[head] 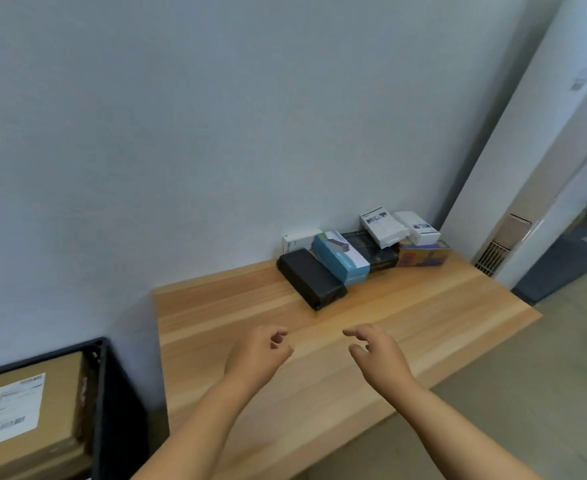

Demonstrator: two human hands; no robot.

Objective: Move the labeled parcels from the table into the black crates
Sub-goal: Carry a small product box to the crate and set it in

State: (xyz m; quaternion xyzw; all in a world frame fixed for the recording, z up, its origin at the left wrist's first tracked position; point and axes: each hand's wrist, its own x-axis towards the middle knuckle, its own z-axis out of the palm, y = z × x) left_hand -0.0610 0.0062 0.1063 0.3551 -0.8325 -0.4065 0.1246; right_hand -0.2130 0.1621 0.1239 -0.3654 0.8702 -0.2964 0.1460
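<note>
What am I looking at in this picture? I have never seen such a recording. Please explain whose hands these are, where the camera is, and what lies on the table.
There is no machine: a person wears one camera on the head, looking forward and down. The left hand and right hand reach over a wooden table, both empty, fingers loosely curled. At the far side, against the wall, lies a pile of small boxes: a black box, a blue box, white boxes. At lower left, a black crate already holds a cardboard parcel with a white label.
</note>
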